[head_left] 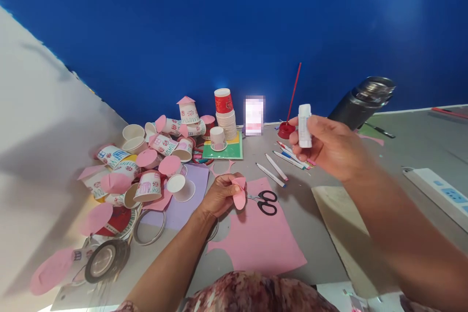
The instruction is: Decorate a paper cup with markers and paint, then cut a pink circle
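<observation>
In my left hand (223, 194) a small piece of pink paper (239, 196) is pinched between thumb and fingers, its sides curled. My right hand (327, 144) is raised over the table to the right, closed around a white glue stick (304, 126) held upright. Black-handled scissors (267, 203) lie just right of my left hand, on a large pink paper sheet (263, 248) with rounded cut-outs along its edge. The scissors' blade tips are hidden behind the paper piece and my fingers.
Decorated paper cups (148, 186) with pink paper tops crowd the left side, near rolls of tape (106, 261). A cup stack (227, 124) stands at the back. Markers (276, 166) lie centrally. A dark flask (360, 102) leans behind my right hand; a power strip (444, 195) sits right.
</observation>
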The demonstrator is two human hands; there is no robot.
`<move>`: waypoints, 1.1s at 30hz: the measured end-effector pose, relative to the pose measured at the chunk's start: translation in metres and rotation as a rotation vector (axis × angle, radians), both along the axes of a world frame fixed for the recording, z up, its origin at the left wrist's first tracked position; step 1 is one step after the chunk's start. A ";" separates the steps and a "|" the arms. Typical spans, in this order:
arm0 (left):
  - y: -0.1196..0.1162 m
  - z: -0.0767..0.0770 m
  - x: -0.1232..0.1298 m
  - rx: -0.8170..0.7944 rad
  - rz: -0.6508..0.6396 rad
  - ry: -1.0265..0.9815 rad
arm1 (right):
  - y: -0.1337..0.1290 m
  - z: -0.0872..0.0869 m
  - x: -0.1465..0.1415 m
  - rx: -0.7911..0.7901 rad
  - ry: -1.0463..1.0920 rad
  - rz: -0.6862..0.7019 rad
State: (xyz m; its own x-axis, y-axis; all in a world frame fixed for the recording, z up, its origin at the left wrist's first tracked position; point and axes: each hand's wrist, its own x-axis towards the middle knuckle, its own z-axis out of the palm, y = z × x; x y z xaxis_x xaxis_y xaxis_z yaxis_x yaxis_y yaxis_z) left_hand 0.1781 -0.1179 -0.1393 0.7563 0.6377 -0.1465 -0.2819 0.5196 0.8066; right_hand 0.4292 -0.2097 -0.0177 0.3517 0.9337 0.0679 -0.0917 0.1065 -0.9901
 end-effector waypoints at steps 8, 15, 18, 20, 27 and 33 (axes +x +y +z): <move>-0.004 0.004 -0.003 -0.051 -0.056 -0.067 | 0.033 -0.102 -0.018 -0.015 -0.202 -0.262; -0.004 0.002 -0.002 -0.076 -0.076 -0.049 | 0.071 -0.114 -0.043 -0.020 -0.161 -0.198; -0.004 0.005 -0.002 -0.077 -0.052 -0.041 | 0.078 -0.098 -0.060 -0.005 -0.162 -0.136; -0.003 0.007 -0.002 -0.071 -0.024 -0.043 | 0.072 -0.084 -0.065 0.007 -0.168 -0.071; 0.000 0.013 -0.001 -0.046 0.163 -0.037 | 0.024 -0.032 -0.052 0.128 -0.481 0.067; 0.003 0.010 -0.001 -0.025 0.264 -0.012 | 0.015 -0.031 -0.062 0.328 -0.859 0.126</move>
